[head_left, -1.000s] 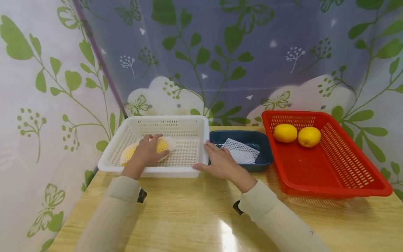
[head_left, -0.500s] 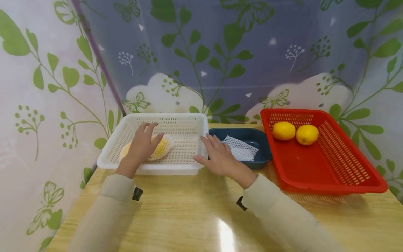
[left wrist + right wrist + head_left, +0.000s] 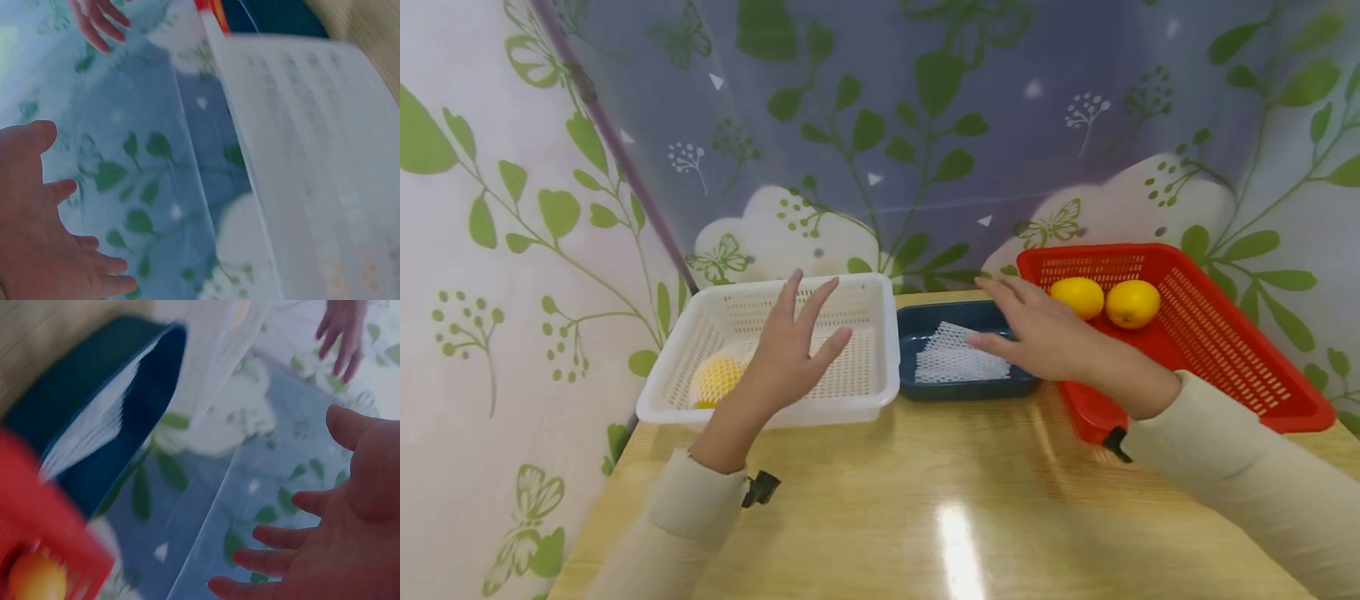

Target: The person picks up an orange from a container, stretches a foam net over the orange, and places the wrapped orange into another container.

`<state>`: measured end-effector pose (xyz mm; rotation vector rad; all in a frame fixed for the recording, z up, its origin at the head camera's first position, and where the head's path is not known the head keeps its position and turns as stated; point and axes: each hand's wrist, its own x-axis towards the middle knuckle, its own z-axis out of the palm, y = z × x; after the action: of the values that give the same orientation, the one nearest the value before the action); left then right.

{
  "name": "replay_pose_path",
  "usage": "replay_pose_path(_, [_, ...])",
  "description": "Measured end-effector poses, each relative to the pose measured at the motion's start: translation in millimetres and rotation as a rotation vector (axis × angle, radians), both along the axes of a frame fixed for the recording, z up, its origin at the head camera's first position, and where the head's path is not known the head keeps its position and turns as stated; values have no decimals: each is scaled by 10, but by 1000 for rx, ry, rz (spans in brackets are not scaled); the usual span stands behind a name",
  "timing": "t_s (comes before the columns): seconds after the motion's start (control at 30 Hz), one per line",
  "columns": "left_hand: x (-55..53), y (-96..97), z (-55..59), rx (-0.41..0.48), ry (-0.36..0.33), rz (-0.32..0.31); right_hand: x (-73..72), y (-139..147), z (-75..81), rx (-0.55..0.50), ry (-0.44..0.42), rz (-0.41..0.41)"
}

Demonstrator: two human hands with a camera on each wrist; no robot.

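Observation:
My left hand (image 3: 786,358) hovers over the white basket (image 3: 889,350), fingers spread and holding nothing. Under it to the left lies a yellow fruit in a white foam net (image 3: 718,379); a second netted fruit is mostly hidden by the hand. My right hand (image 3: 1045,329) is in the air between the dark blue tray (image 3: 925,390) and the red basket (image 3: 1311,412), fingers extended and nothing in them. White foam nets (image 3: 958,360) lie in the tray. Two yellow fruits (image 3: 1133,303), which look like lemons, sit in the red basket's back left corner. Both wrist views show extended fingers.
The baskets and tray stand side by side along the back of a wooden table (image 3: 865,508). A leaf-patterned curtain (image 3: 850,225) rises right behind them. My right forearm passes over the red basket's front left rim.
My left hand has lifted off the netted fruit and moved right. My right hand has let go of the white basket's right rim and moved right, past the tray. The head view has shifted slightly.

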<state>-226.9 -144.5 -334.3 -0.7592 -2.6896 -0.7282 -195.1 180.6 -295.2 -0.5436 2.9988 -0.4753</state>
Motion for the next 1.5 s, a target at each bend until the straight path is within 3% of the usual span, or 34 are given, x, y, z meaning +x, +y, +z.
replay_pose_path(0.2, [276, 527, 84, -16, -16, -129, -137, 658, 95, 43, -86, -133])
replay_pose_path(0.43, [458, 1137, 122, -31, -34, -279, -377, 1196, 86, 100, -109, -212])
replay_pose_path(0.6, [537, 1493, 77, -12, -115, -328, -538, 1458, -19, 88, -175, -277])
replay_pose_path(0.73, [551, 1763, -52, 12, -180, -351, -678, 1637, -96, 51, -200, -321])
replay_pose_path(0.93, [529, 2075, -334, 56, -240, -374, -813, 1741, -171, 8, -243, -397])
replay_pose_path(1.1, [531, 2283, -531, 22, -258, -371, -896, 1755, -293, -1, -252, -410])
replay_pose_path(1.33, [547, 2417, -661, -6, -283, -369, -1049, 1611, -488, 29, -239, -346])
replay_pose_path(1.5, [537, 2438, -699, -13, -262, -379, -1154, 1452, -617, 50, -230, -332])
